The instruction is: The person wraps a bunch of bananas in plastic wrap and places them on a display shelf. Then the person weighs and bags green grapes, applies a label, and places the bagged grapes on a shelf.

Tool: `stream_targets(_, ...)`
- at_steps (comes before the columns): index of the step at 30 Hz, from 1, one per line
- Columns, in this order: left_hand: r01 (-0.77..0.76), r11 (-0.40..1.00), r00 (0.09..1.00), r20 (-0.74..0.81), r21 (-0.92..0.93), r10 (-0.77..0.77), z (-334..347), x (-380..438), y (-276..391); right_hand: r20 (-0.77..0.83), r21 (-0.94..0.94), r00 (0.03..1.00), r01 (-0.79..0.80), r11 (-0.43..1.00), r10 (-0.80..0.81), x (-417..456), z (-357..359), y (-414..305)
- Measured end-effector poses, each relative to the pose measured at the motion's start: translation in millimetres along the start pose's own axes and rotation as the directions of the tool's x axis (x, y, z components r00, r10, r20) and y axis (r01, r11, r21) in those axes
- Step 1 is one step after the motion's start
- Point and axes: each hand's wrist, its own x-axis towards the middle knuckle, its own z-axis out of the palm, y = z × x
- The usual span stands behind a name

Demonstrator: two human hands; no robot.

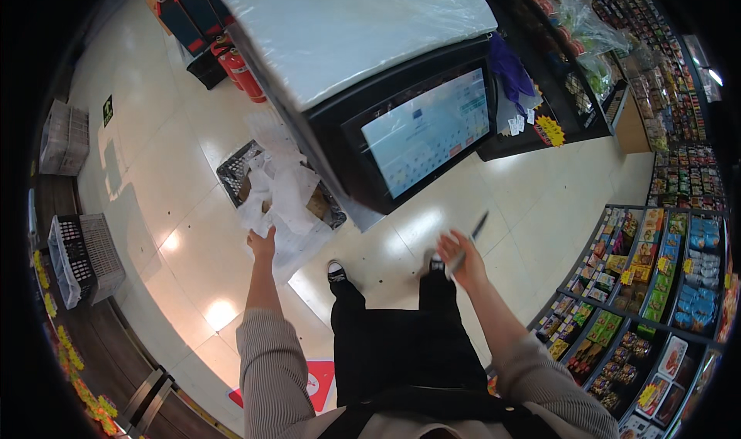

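My left hand [261, 243] is at the left edge of crumpled white sheeting [289, 204]; whether its fingers grip the sheeting is unclear. This sheeting spills over a black plastic crate [230, 173], with brown pieces partly visible beneath it. On the other side, in front of the scale's screen, my right hand [468, 261] holds a slim knife-like tool [480, 225]. Its dark end points up and away, and a greyish part crosses by the palm. Motion blurs the tool, so its exact kind is uncertain.
A machine with a lit touchscreen [431, 129] and a plastic-wrapped white top [370, 28] stands ahead. Red fire extinguishers [246, 74] are beside it. Snack shelves [637, 300] line the right. Plastic baskets [98, 259] stand at left. A purple cloth [510, 68] hangs by the screen.
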Motion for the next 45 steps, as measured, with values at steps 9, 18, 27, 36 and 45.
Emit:
stream_targets(9, 0.060, 0.870, 0.876, 0.444, -0.490, 0.190, -46, -247, 82, 0.168, 0.394, 0.986, -0.066, 0.917, -0.001, 239, 40, 6)
stream_targets(18, 0.117, 0.735, 0.875, 0.420, -0.667, 0.241, -39, -357, 260, 0.088, 0.469, 0.949, -0.307, 0.828, 0.301, 238, 52, -12)
stream_targets(27, 0.565, -0.017, 0.825, 0.565, -0.825, 0.012, -3, -335, 363, 0.136, 0.484, 0.935, -0.350, 0.802, 0.326, 188, 2, -20)
stream_targets(36, 0.576, -0.263, 0.761, 0.625, -0.774, -0.172, 63, -358, 348, 0.405, 0.074, 0.786, -0.538, 0.840, 0.468, 127, -101, -78)
stream_targets(45, 0.581, -0.167, 0.779, 0.604, -0.797, -0.172, 70, -362, 333, 0.652, -0.703, 0.701, 0.702, -0.114, 0.289, 25, 29, -239)
